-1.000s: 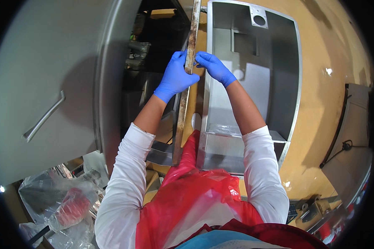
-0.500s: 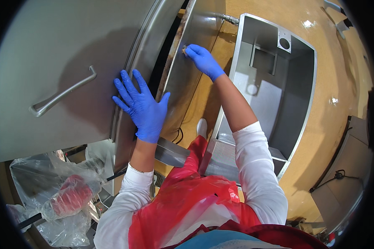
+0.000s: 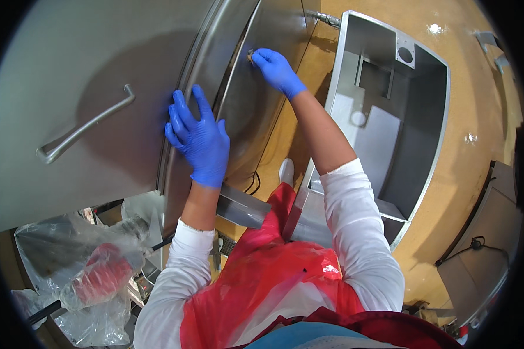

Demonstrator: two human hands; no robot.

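Note:
My right hand [image 3: 278, 71], in a blue glove, pinches a small brownish latch or knob [image 3: 250, 56] on the face of a steel panel [image 3: 256, 102]. Its fingertips hide most of that part, so its exact kind cannot be made out. The panel's upper edge lies close to the body of a large steel machine [image 3: 46, 134], with only a narrow dark gap between them. Over the rounded edge of the machine rests my left hand [image 3: 201, 142], also gloved in blue, with its fingers bent and apart and nothing in them.
A bar handle [image 3: 93, 125] stands out from the machine's top. To the right is a deep open steel tub [image 3: 446, 93] on a tan floor [image 3: 477, 104]. Clear plastic wraps something red [image 3: 102, 273] at lower left. A steel ledge [image 3: 241, 209] juts out near my legs.
The panel has swung in toward the machine, and the wide dark gap has narrowed. My right hand moved up and left with it; my left hand's fingers have bent.

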